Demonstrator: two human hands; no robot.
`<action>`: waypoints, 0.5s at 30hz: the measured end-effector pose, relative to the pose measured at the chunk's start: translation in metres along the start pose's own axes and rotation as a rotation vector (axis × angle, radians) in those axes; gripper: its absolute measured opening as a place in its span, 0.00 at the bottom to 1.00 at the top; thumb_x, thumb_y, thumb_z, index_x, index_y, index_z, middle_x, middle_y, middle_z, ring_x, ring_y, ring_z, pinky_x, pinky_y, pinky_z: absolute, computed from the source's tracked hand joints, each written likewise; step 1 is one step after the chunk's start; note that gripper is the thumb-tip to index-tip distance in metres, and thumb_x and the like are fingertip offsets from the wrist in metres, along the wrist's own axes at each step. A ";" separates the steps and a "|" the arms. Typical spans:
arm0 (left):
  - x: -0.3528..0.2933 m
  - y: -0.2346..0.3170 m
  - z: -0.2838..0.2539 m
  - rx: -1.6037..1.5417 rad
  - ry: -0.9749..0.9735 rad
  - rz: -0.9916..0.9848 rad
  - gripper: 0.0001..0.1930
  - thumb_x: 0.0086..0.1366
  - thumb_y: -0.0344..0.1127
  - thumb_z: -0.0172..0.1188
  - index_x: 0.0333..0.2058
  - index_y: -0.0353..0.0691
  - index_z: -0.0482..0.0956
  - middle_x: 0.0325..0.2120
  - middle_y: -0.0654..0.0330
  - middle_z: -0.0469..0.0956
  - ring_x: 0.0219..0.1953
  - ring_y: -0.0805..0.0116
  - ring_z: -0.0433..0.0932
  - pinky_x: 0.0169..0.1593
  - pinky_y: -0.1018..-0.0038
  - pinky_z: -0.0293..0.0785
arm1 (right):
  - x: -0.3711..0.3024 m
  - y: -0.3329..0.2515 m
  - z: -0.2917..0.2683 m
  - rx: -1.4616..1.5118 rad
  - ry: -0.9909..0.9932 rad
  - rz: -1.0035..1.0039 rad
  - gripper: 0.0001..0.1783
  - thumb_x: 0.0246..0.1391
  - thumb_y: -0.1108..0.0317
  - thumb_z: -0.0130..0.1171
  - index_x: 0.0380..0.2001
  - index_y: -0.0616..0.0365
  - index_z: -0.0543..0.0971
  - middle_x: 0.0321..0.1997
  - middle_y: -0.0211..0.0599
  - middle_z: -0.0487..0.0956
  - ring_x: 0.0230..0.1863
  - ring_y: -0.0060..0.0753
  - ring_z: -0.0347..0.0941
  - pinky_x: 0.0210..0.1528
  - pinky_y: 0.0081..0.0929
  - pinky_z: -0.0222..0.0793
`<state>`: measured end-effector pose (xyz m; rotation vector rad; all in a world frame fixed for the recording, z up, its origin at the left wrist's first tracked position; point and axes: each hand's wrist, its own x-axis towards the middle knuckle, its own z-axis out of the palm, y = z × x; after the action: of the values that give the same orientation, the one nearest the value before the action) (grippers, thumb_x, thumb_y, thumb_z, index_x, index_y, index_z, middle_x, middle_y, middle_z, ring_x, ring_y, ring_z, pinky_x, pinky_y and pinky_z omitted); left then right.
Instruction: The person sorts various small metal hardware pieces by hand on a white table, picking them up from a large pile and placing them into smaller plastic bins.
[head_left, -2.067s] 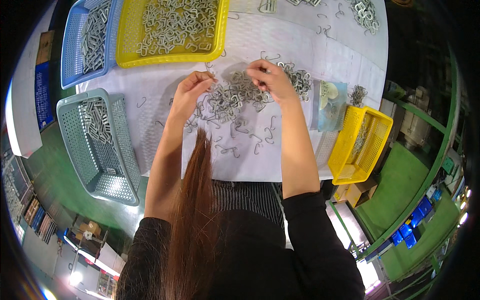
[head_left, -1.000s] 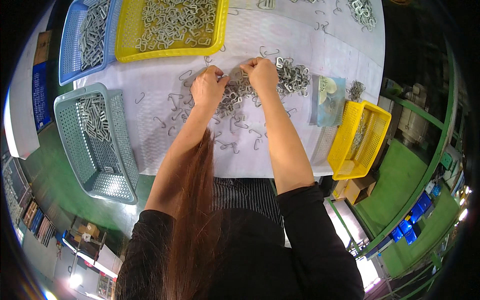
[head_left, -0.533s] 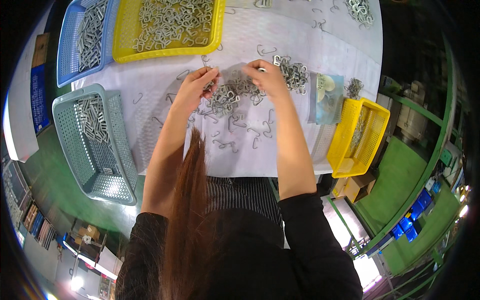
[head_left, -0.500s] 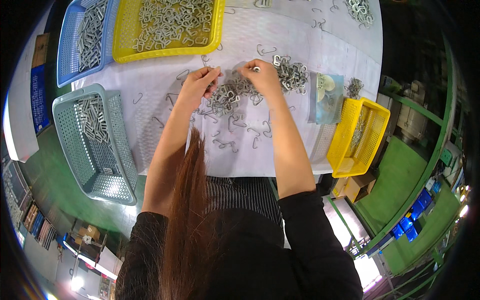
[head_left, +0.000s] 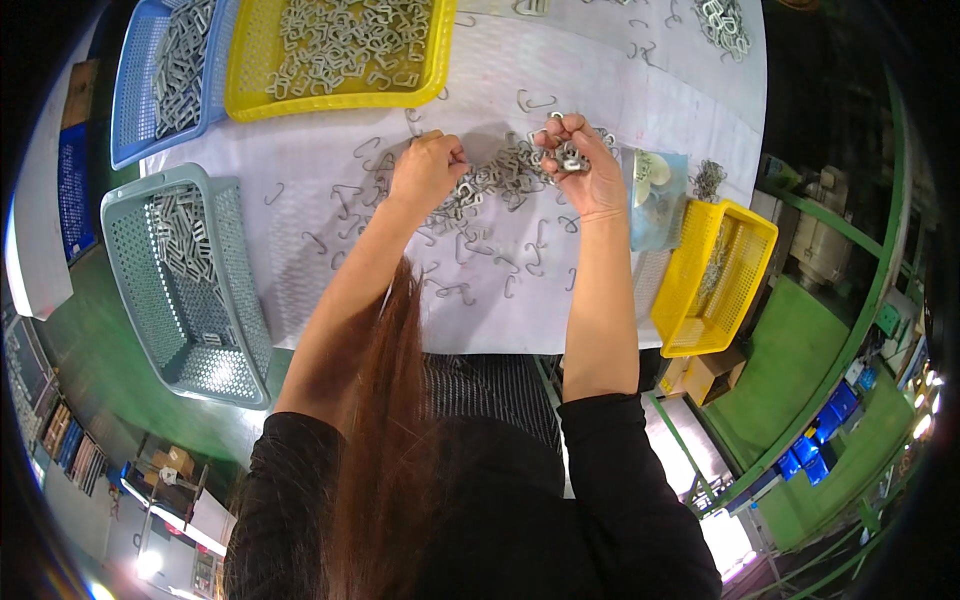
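Note:
My left hand (head_left: pixel 427 168) is closed, palm down, at the left end of a pile of small grey metal buckles (head_left: pixel 485 185); its fingertips hide whatever they hold, if anything. To the right, my right hand (head_left: pixel 592 172) is turned up with its fingers curled round several shiny metal buckles (head_left: pixel 570 156). More buckles lie behind it, partly covered by the fingers. Thin bent wire hooks (head_left: pixel 455 291) are scattered over the white table cover (head_left: pixel 380 310) around the pile.
A yellow tray (head_left: pixel 340 104) and a blue basket (head_left: pixel 130 110) with metal pieces stand at the back left. Nearer is a grey-green basket (head_left: pixel 258 300). On the right are a clear bluish plastic bag (head_left: pixel 657 225), a wire-hook heap (head_left: pixel 708 180) and a yellow basket (head_left: pixel 690 275).
My right hand has moved right and turned palm up, with buckles now showing in its fingers. My left hand has shifted slightly right and rolled palm down.

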<state>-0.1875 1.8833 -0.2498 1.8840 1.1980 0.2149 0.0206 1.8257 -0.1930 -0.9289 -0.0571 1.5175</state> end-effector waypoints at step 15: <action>-0.022 -0.002 -0.041 -0.839 -0.426 -0.363 0.08 0.62 0.38 0.56 0.32 0.40 0.76 0.19 0.69 0.70 0.19 0.83 0.64 0.21 0.83 0.58 | 0.029 0.032 -0.009 -0.928 0.201 0.085 0.11 0.41 0.64 0.65 0.25 0.54 0.75 0.21 0.29 0.73 0.24 0.31 0.70 0.24 0.25 0.63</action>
<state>-0.2223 1.8889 -0.2198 0.9054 0.9220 0.0843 0.0034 1.8400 -0.2307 -1.8273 -0.6220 1.4583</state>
